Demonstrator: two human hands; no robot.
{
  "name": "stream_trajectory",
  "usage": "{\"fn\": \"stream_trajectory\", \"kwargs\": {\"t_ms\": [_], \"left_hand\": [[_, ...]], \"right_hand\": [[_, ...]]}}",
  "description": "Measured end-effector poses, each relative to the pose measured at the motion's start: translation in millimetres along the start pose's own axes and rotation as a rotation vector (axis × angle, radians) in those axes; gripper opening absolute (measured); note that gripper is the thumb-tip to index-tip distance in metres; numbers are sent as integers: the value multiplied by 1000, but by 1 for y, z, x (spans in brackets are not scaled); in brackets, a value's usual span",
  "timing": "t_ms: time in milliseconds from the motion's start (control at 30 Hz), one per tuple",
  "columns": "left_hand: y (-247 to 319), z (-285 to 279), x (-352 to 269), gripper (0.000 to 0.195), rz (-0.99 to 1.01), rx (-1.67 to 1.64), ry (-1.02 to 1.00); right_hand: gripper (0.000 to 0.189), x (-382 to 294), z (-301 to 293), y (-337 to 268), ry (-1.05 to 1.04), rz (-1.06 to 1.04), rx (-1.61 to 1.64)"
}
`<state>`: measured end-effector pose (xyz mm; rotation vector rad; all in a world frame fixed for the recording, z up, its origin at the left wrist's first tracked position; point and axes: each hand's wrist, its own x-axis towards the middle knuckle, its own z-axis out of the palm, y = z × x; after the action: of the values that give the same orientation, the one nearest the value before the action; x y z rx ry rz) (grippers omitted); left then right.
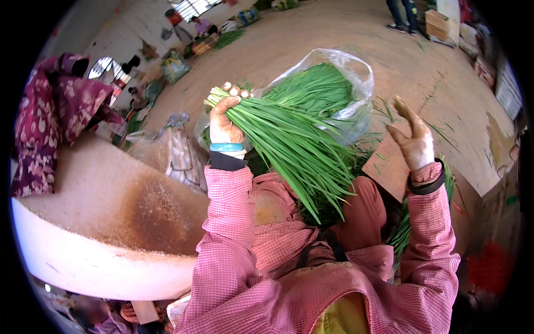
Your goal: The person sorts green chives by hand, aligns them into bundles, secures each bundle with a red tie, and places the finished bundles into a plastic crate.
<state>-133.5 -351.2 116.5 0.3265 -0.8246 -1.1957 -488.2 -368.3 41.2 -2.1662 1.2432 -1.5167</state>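
My left hand point(225, 119) is closed around the pale stem end of a bunch of green garlic chives point(292, 142). The long leaves fan down to the right across my lap. Several brownish-white round tips point(235, 90) stick out by my thumb; I cannot tell whether they are fingertips or bulbs. Off to the right, my right hand point(412, 135) is raised with nothing in it, its fingers and thumb apart. Behind the held bunch, a clear plastic bag point(363, 96) gapes around a heap of similar green leaves point(317, 89).
A brown board point(390, 163) lies below my right hand, with loose leaves beside it. A stained white ledge point(104, 183) runs along my left, a patterned purple garment point(46, 121) above it. Far off, a person point(202, 26) sits by greens; another person's legs point(402, 16) stand near a cardboard box point(437, 26).
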Motion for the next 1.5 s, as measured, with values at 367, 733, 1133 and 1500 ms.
{"fn": "stream_trajectory", "kwargs": {"t_ms": [367, 733, 1133, 1500], "left_hand": [[-158, 127, -83, 43, -243, 54, -234], [-375, 99, -89, 72, -711, 144, -45], [-536, 115, -114, 124, -789, 1390, -271], [-534, 121, -121, 118, -621, 1468, -246]], "right_hand": [[81, -72, -9, -61, -49, 143, 63], [44, -161, -138, 98, 503, 890, 329], [90, -198, 3, 253, 150, 1040, -1212], [42, -228, -94, 244, 137, 1214, -674]]}}
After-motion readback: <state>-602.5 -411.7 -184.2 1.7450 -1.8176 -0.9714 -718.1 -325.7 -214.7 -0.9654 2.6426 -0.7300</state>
